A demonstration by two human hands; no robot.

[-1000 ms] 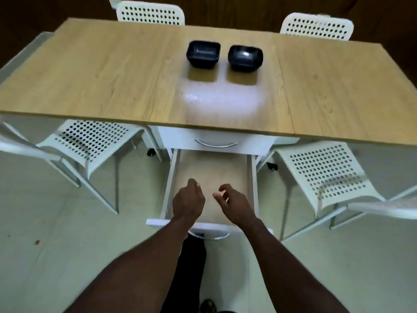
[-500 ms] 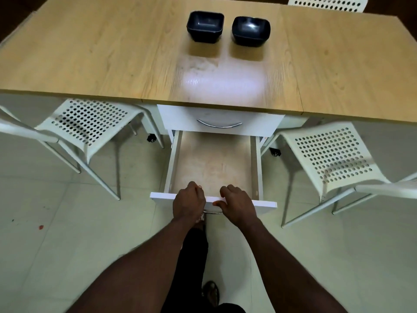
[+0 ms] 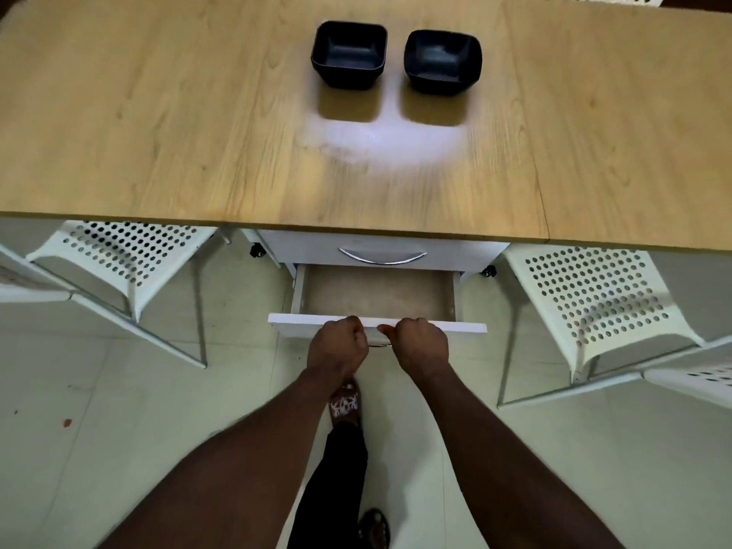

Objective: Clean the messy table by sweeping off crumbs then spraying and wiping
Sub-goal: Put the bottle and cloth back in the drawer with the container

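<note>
A wooden table (image 3: 166, 124) fills the upper half of the head view. Two dark square bowls, one on the left (image 3: 348, 53) and one on the right (image 3: 442, 61), stand side by side at its far middle. Below the tabletop, a white lower drawer (image 3: 455, 326) is pulled partly out, and its brown inside looks bare. My left hand (image 3: 336, 346) and my right hand (image 3: 422, 344) both grip the drawer's front panel at the top edge, close together. A shut upper drawer with a curved metal handle (image 3: 382, 256) sits above it.
White perforated chairs stand under the table's near edge, one at the left (image 3: 119, 255) and one at the right (image 3: 594, 299). Another chair's edge (image 3: 697, 382) shows at the far right. My legs and feet (image 3: 344, 406) are on the pale tiled floor below the drawer.
My hands left the inside of the drawer and took hold of its front panel. The drawer has slid well back in towards the table.
</note>
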